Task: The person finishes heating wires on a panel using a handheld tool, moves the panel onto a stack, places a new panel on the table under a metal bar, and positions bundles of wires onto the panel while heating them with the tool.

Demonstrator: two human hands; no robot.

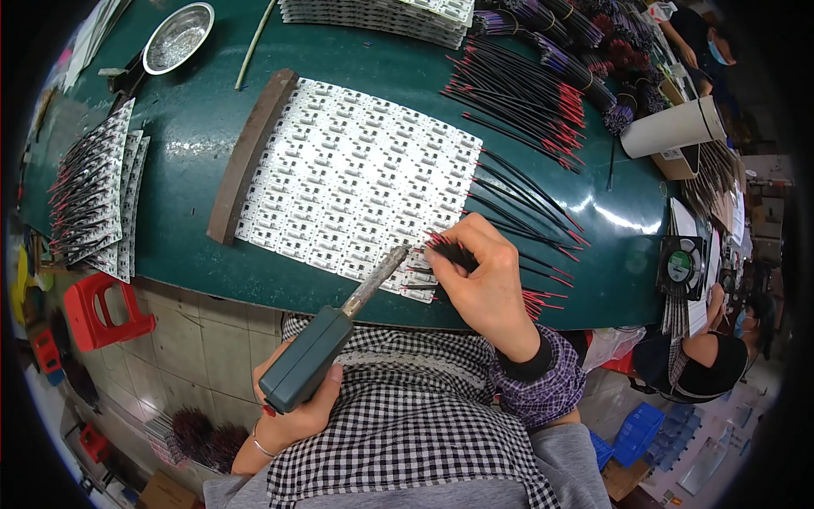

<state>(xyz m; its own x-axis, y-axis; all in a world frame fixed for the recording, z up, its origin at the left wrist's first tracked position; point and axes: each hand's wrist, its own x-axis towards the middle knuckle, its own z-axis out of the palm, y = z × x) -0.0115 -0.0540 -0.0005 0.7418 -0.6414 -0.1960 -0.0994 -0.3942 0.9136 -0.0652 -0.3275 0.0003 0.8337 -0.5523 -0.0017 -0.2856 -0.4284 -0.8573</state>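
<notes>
A large white panel of small circuit boards (356, 170) lies on the green table, a brown bar (253, 157) along its left edge. My left hand (309, 407) is wrapped round the green handle of a soldering gun (309, 356), whose tip points up and right to the panel's lower right part. Close to that tip, my right hand (487, 284) pinches a bundle of black wires (454, 253) with red ends. Several black wires (517, 212) stick out from the panel's right edge. Whether the tip touches a wire, I cannot tell.
Loose black wires (517, 93) and tied wire bundles (585, 51) lie at the back right. A metal bowl (178, 38) stands back left, above wired panels (97, 191). More panels are stacked (381, 21) at the back. A small fan (681, 266) sits at right, near other people.
</notes>
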